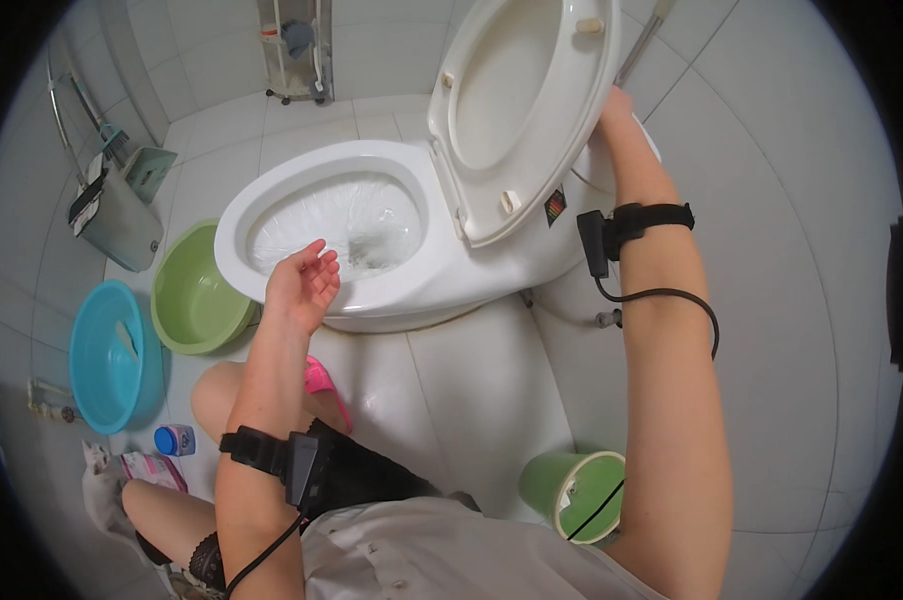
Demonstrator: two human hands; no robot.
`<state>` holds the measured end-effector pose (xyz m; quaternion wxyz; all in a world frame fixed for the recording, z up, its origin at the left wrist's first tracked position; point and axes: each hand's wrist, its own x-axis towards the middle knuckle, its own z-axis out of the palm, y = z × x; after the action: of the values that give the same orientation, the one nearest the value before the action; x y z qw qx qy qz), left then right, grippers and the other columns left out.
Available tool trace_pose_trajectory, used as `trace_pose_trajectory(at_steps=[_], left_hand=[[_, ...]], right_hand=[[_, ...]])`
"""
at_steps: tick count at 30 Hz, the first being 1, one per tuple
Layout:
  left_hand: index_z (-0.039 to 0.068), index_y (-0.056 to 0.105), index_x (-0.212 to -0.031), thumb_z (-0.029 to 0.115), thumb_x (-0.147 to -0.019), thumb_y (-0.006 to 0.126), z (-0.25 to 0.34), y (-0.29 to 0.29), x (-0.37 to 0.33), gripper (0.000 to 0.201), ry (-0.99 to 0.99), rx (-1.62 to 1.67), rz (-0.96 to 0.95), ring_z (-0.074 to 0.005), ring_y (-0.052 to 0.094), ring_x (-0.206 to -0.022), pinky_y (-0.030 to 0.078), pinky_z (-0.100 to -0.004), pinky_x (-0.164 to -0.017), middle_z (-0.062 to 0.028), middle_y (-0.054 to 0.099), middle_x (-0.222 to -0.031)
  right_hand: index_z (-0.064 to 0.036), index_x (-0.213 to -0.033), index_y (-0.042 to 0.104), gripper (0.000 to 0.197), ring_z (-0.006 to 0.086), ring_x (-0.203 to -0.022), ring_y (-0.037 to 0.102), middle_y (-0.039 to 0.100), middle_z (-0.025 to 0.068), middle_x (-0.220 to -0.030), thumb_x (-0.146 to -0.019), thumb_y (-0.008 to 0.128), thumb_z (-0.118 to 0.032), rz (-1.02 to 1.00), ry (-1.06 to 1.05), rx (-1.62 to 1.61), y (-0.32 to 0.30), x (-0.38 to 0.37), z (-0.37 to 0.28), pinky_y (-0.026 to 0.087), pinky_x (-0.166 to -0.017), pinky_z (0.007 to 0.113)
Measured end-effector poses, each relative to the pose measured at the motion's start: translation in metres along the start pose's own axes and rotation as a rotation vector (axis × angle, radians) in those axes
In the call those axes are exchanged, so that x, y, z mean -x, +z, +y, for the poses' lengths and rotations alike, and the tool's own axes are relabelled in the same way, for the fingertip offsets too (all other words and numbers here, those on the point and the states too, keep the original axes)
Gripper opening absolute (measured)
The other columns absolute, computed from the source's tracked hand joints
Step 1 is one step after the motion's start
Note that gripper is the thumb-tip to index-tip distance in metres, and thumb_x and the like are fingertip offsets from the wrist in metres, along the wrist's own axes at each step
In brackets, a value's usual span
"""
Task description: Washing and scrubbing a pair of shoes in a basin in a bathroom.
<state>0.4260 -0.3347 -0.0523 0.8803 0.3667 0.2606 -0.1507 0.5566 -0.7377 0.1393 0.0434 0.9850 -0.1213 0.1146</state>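
Observation:
A white toilet stands in front of me with its seat and lid raised. Water swirls in the bowl. My left hand hovers by the bowl's near rim, palm turned up, its fingers loosely curled and apart with nothing in them. Over to the right, my right hand reaches to the tank behind the raised lid. The lid hides its fingers, so what they touch does not show. A pale stick-like handle leans by the wall just beyond that hand.
At left are a green basin, a blue basin, a grey bin and a dustpan. A blue-lidded jar stands on the floor. A green bucket is near my right side. A wheeled rack stands at the far wall.

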Motion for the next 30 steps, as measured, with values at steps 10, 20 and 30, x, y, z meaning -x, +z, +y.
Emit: trace_pose_trajectory(at_steps=[10,20,30], left_hand=[[0.003,0.054,-0.114,0.007,-0.088,0.045,0.008,-0.008,0.012,0.028,0.052,0.022,-0.008,-0.0161,0.060,-0.075,0.053,-0.0278,-0.064,-0.0098,0.059,-0.095],[0.002,0.055,-0.112,0.009,-0.087,0.051,0.017,-0.011,0.036,0.027,0.086,0.037,0.024,-0.0178,0.059,-0.076,0.052,-0.0283,-0.065,-0.0101,0.060,-0.091],[0.000,0.052,-0.112,0.007,-0.086,0.051,0.114,-0.098,0.088,0.026,0.353,0.117,0.001,-0.0205,0.059,-0.078,0.052,-0.0302,-0.070,-0.0136,0.060,-0.092]], right_hand=[[-0.0099,-0.118,0.059,0.056,0.0343,-0.110,0.057,0.061,0.0166,-0.117,-0.078,0.053,-0.048,0.060,-0.053,-0.072,-0.007,0.015,-0.009,0.044,-0.090,0.042],[-0.0062,-0.132,0.046,0.066,0.0362,-0.118,0.051,0.053,0.0184,-0.127,-0.079,0.056,-0.044,0.021,-0.120,-0.224,0.019,0.003,-0.016,0.041,-0.097,0.042],[-0.0047,-0.108,0.062,0.024,0.0104,-0.071,0.061,0.066,0.0035,-0.102,-0.086,0.053,-0.011,1.073,-0.143,-0.953,-0.021,0.090,-0.054,0.049,-0.067,0.025]])
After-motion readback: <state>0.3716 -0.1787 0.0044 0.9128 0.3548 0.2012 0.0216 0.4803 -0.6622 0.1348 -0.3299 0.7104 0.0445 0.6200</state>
